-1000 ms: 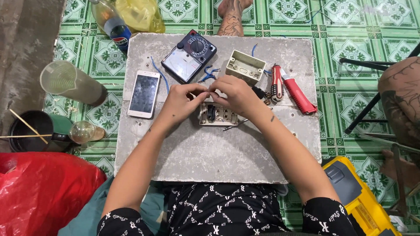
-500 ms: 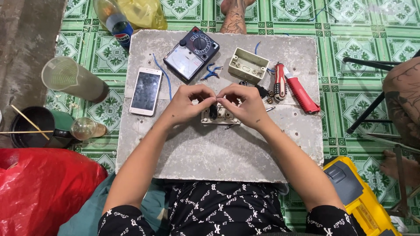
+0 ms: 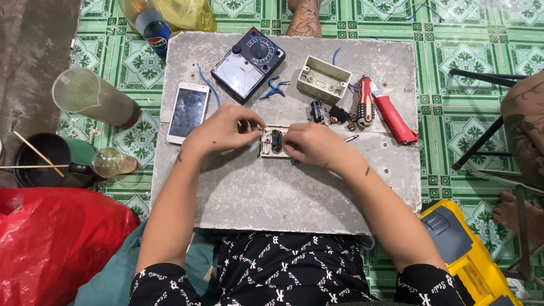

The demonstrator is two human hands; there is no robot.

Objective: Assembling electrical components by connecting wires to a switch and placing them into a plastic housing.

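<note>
A cream switch plate (image 3: 273,141) with a black module in it lies on the grey stone slab (image 3: 283,192). My left hand (image 3: 224,130) pinches its left edge, and my right hand (image 3: 314,144) grips its right side. Just beyond lie small black switch parts (image 3: 328,113), a cream wall box (image 3: 323,79), blue wire bits (image 3: 275,88) and a dark analog meter (image 3: 247,65). A white phone (image 3: 187,112) rests to the left of my left hand.
A red-handled screwdriver (image 3: 365,102) and red utility knife (image 3: 394,119) lie at the slab's right. A plastic cup (image 3: 93,97), dark pot with sticks (image 3: 42,161), red bag (image 3: 54,238), bottle (image 3: 150,25) and yellow case (image 3: 467,255) surround it. Another person's foot (image 3: 303,17) and leg (image 3: 524,122) show.
Both hands have shifted slightly toward me with the switch plate and now sit on either side of it, uncovering its black module.
</note>
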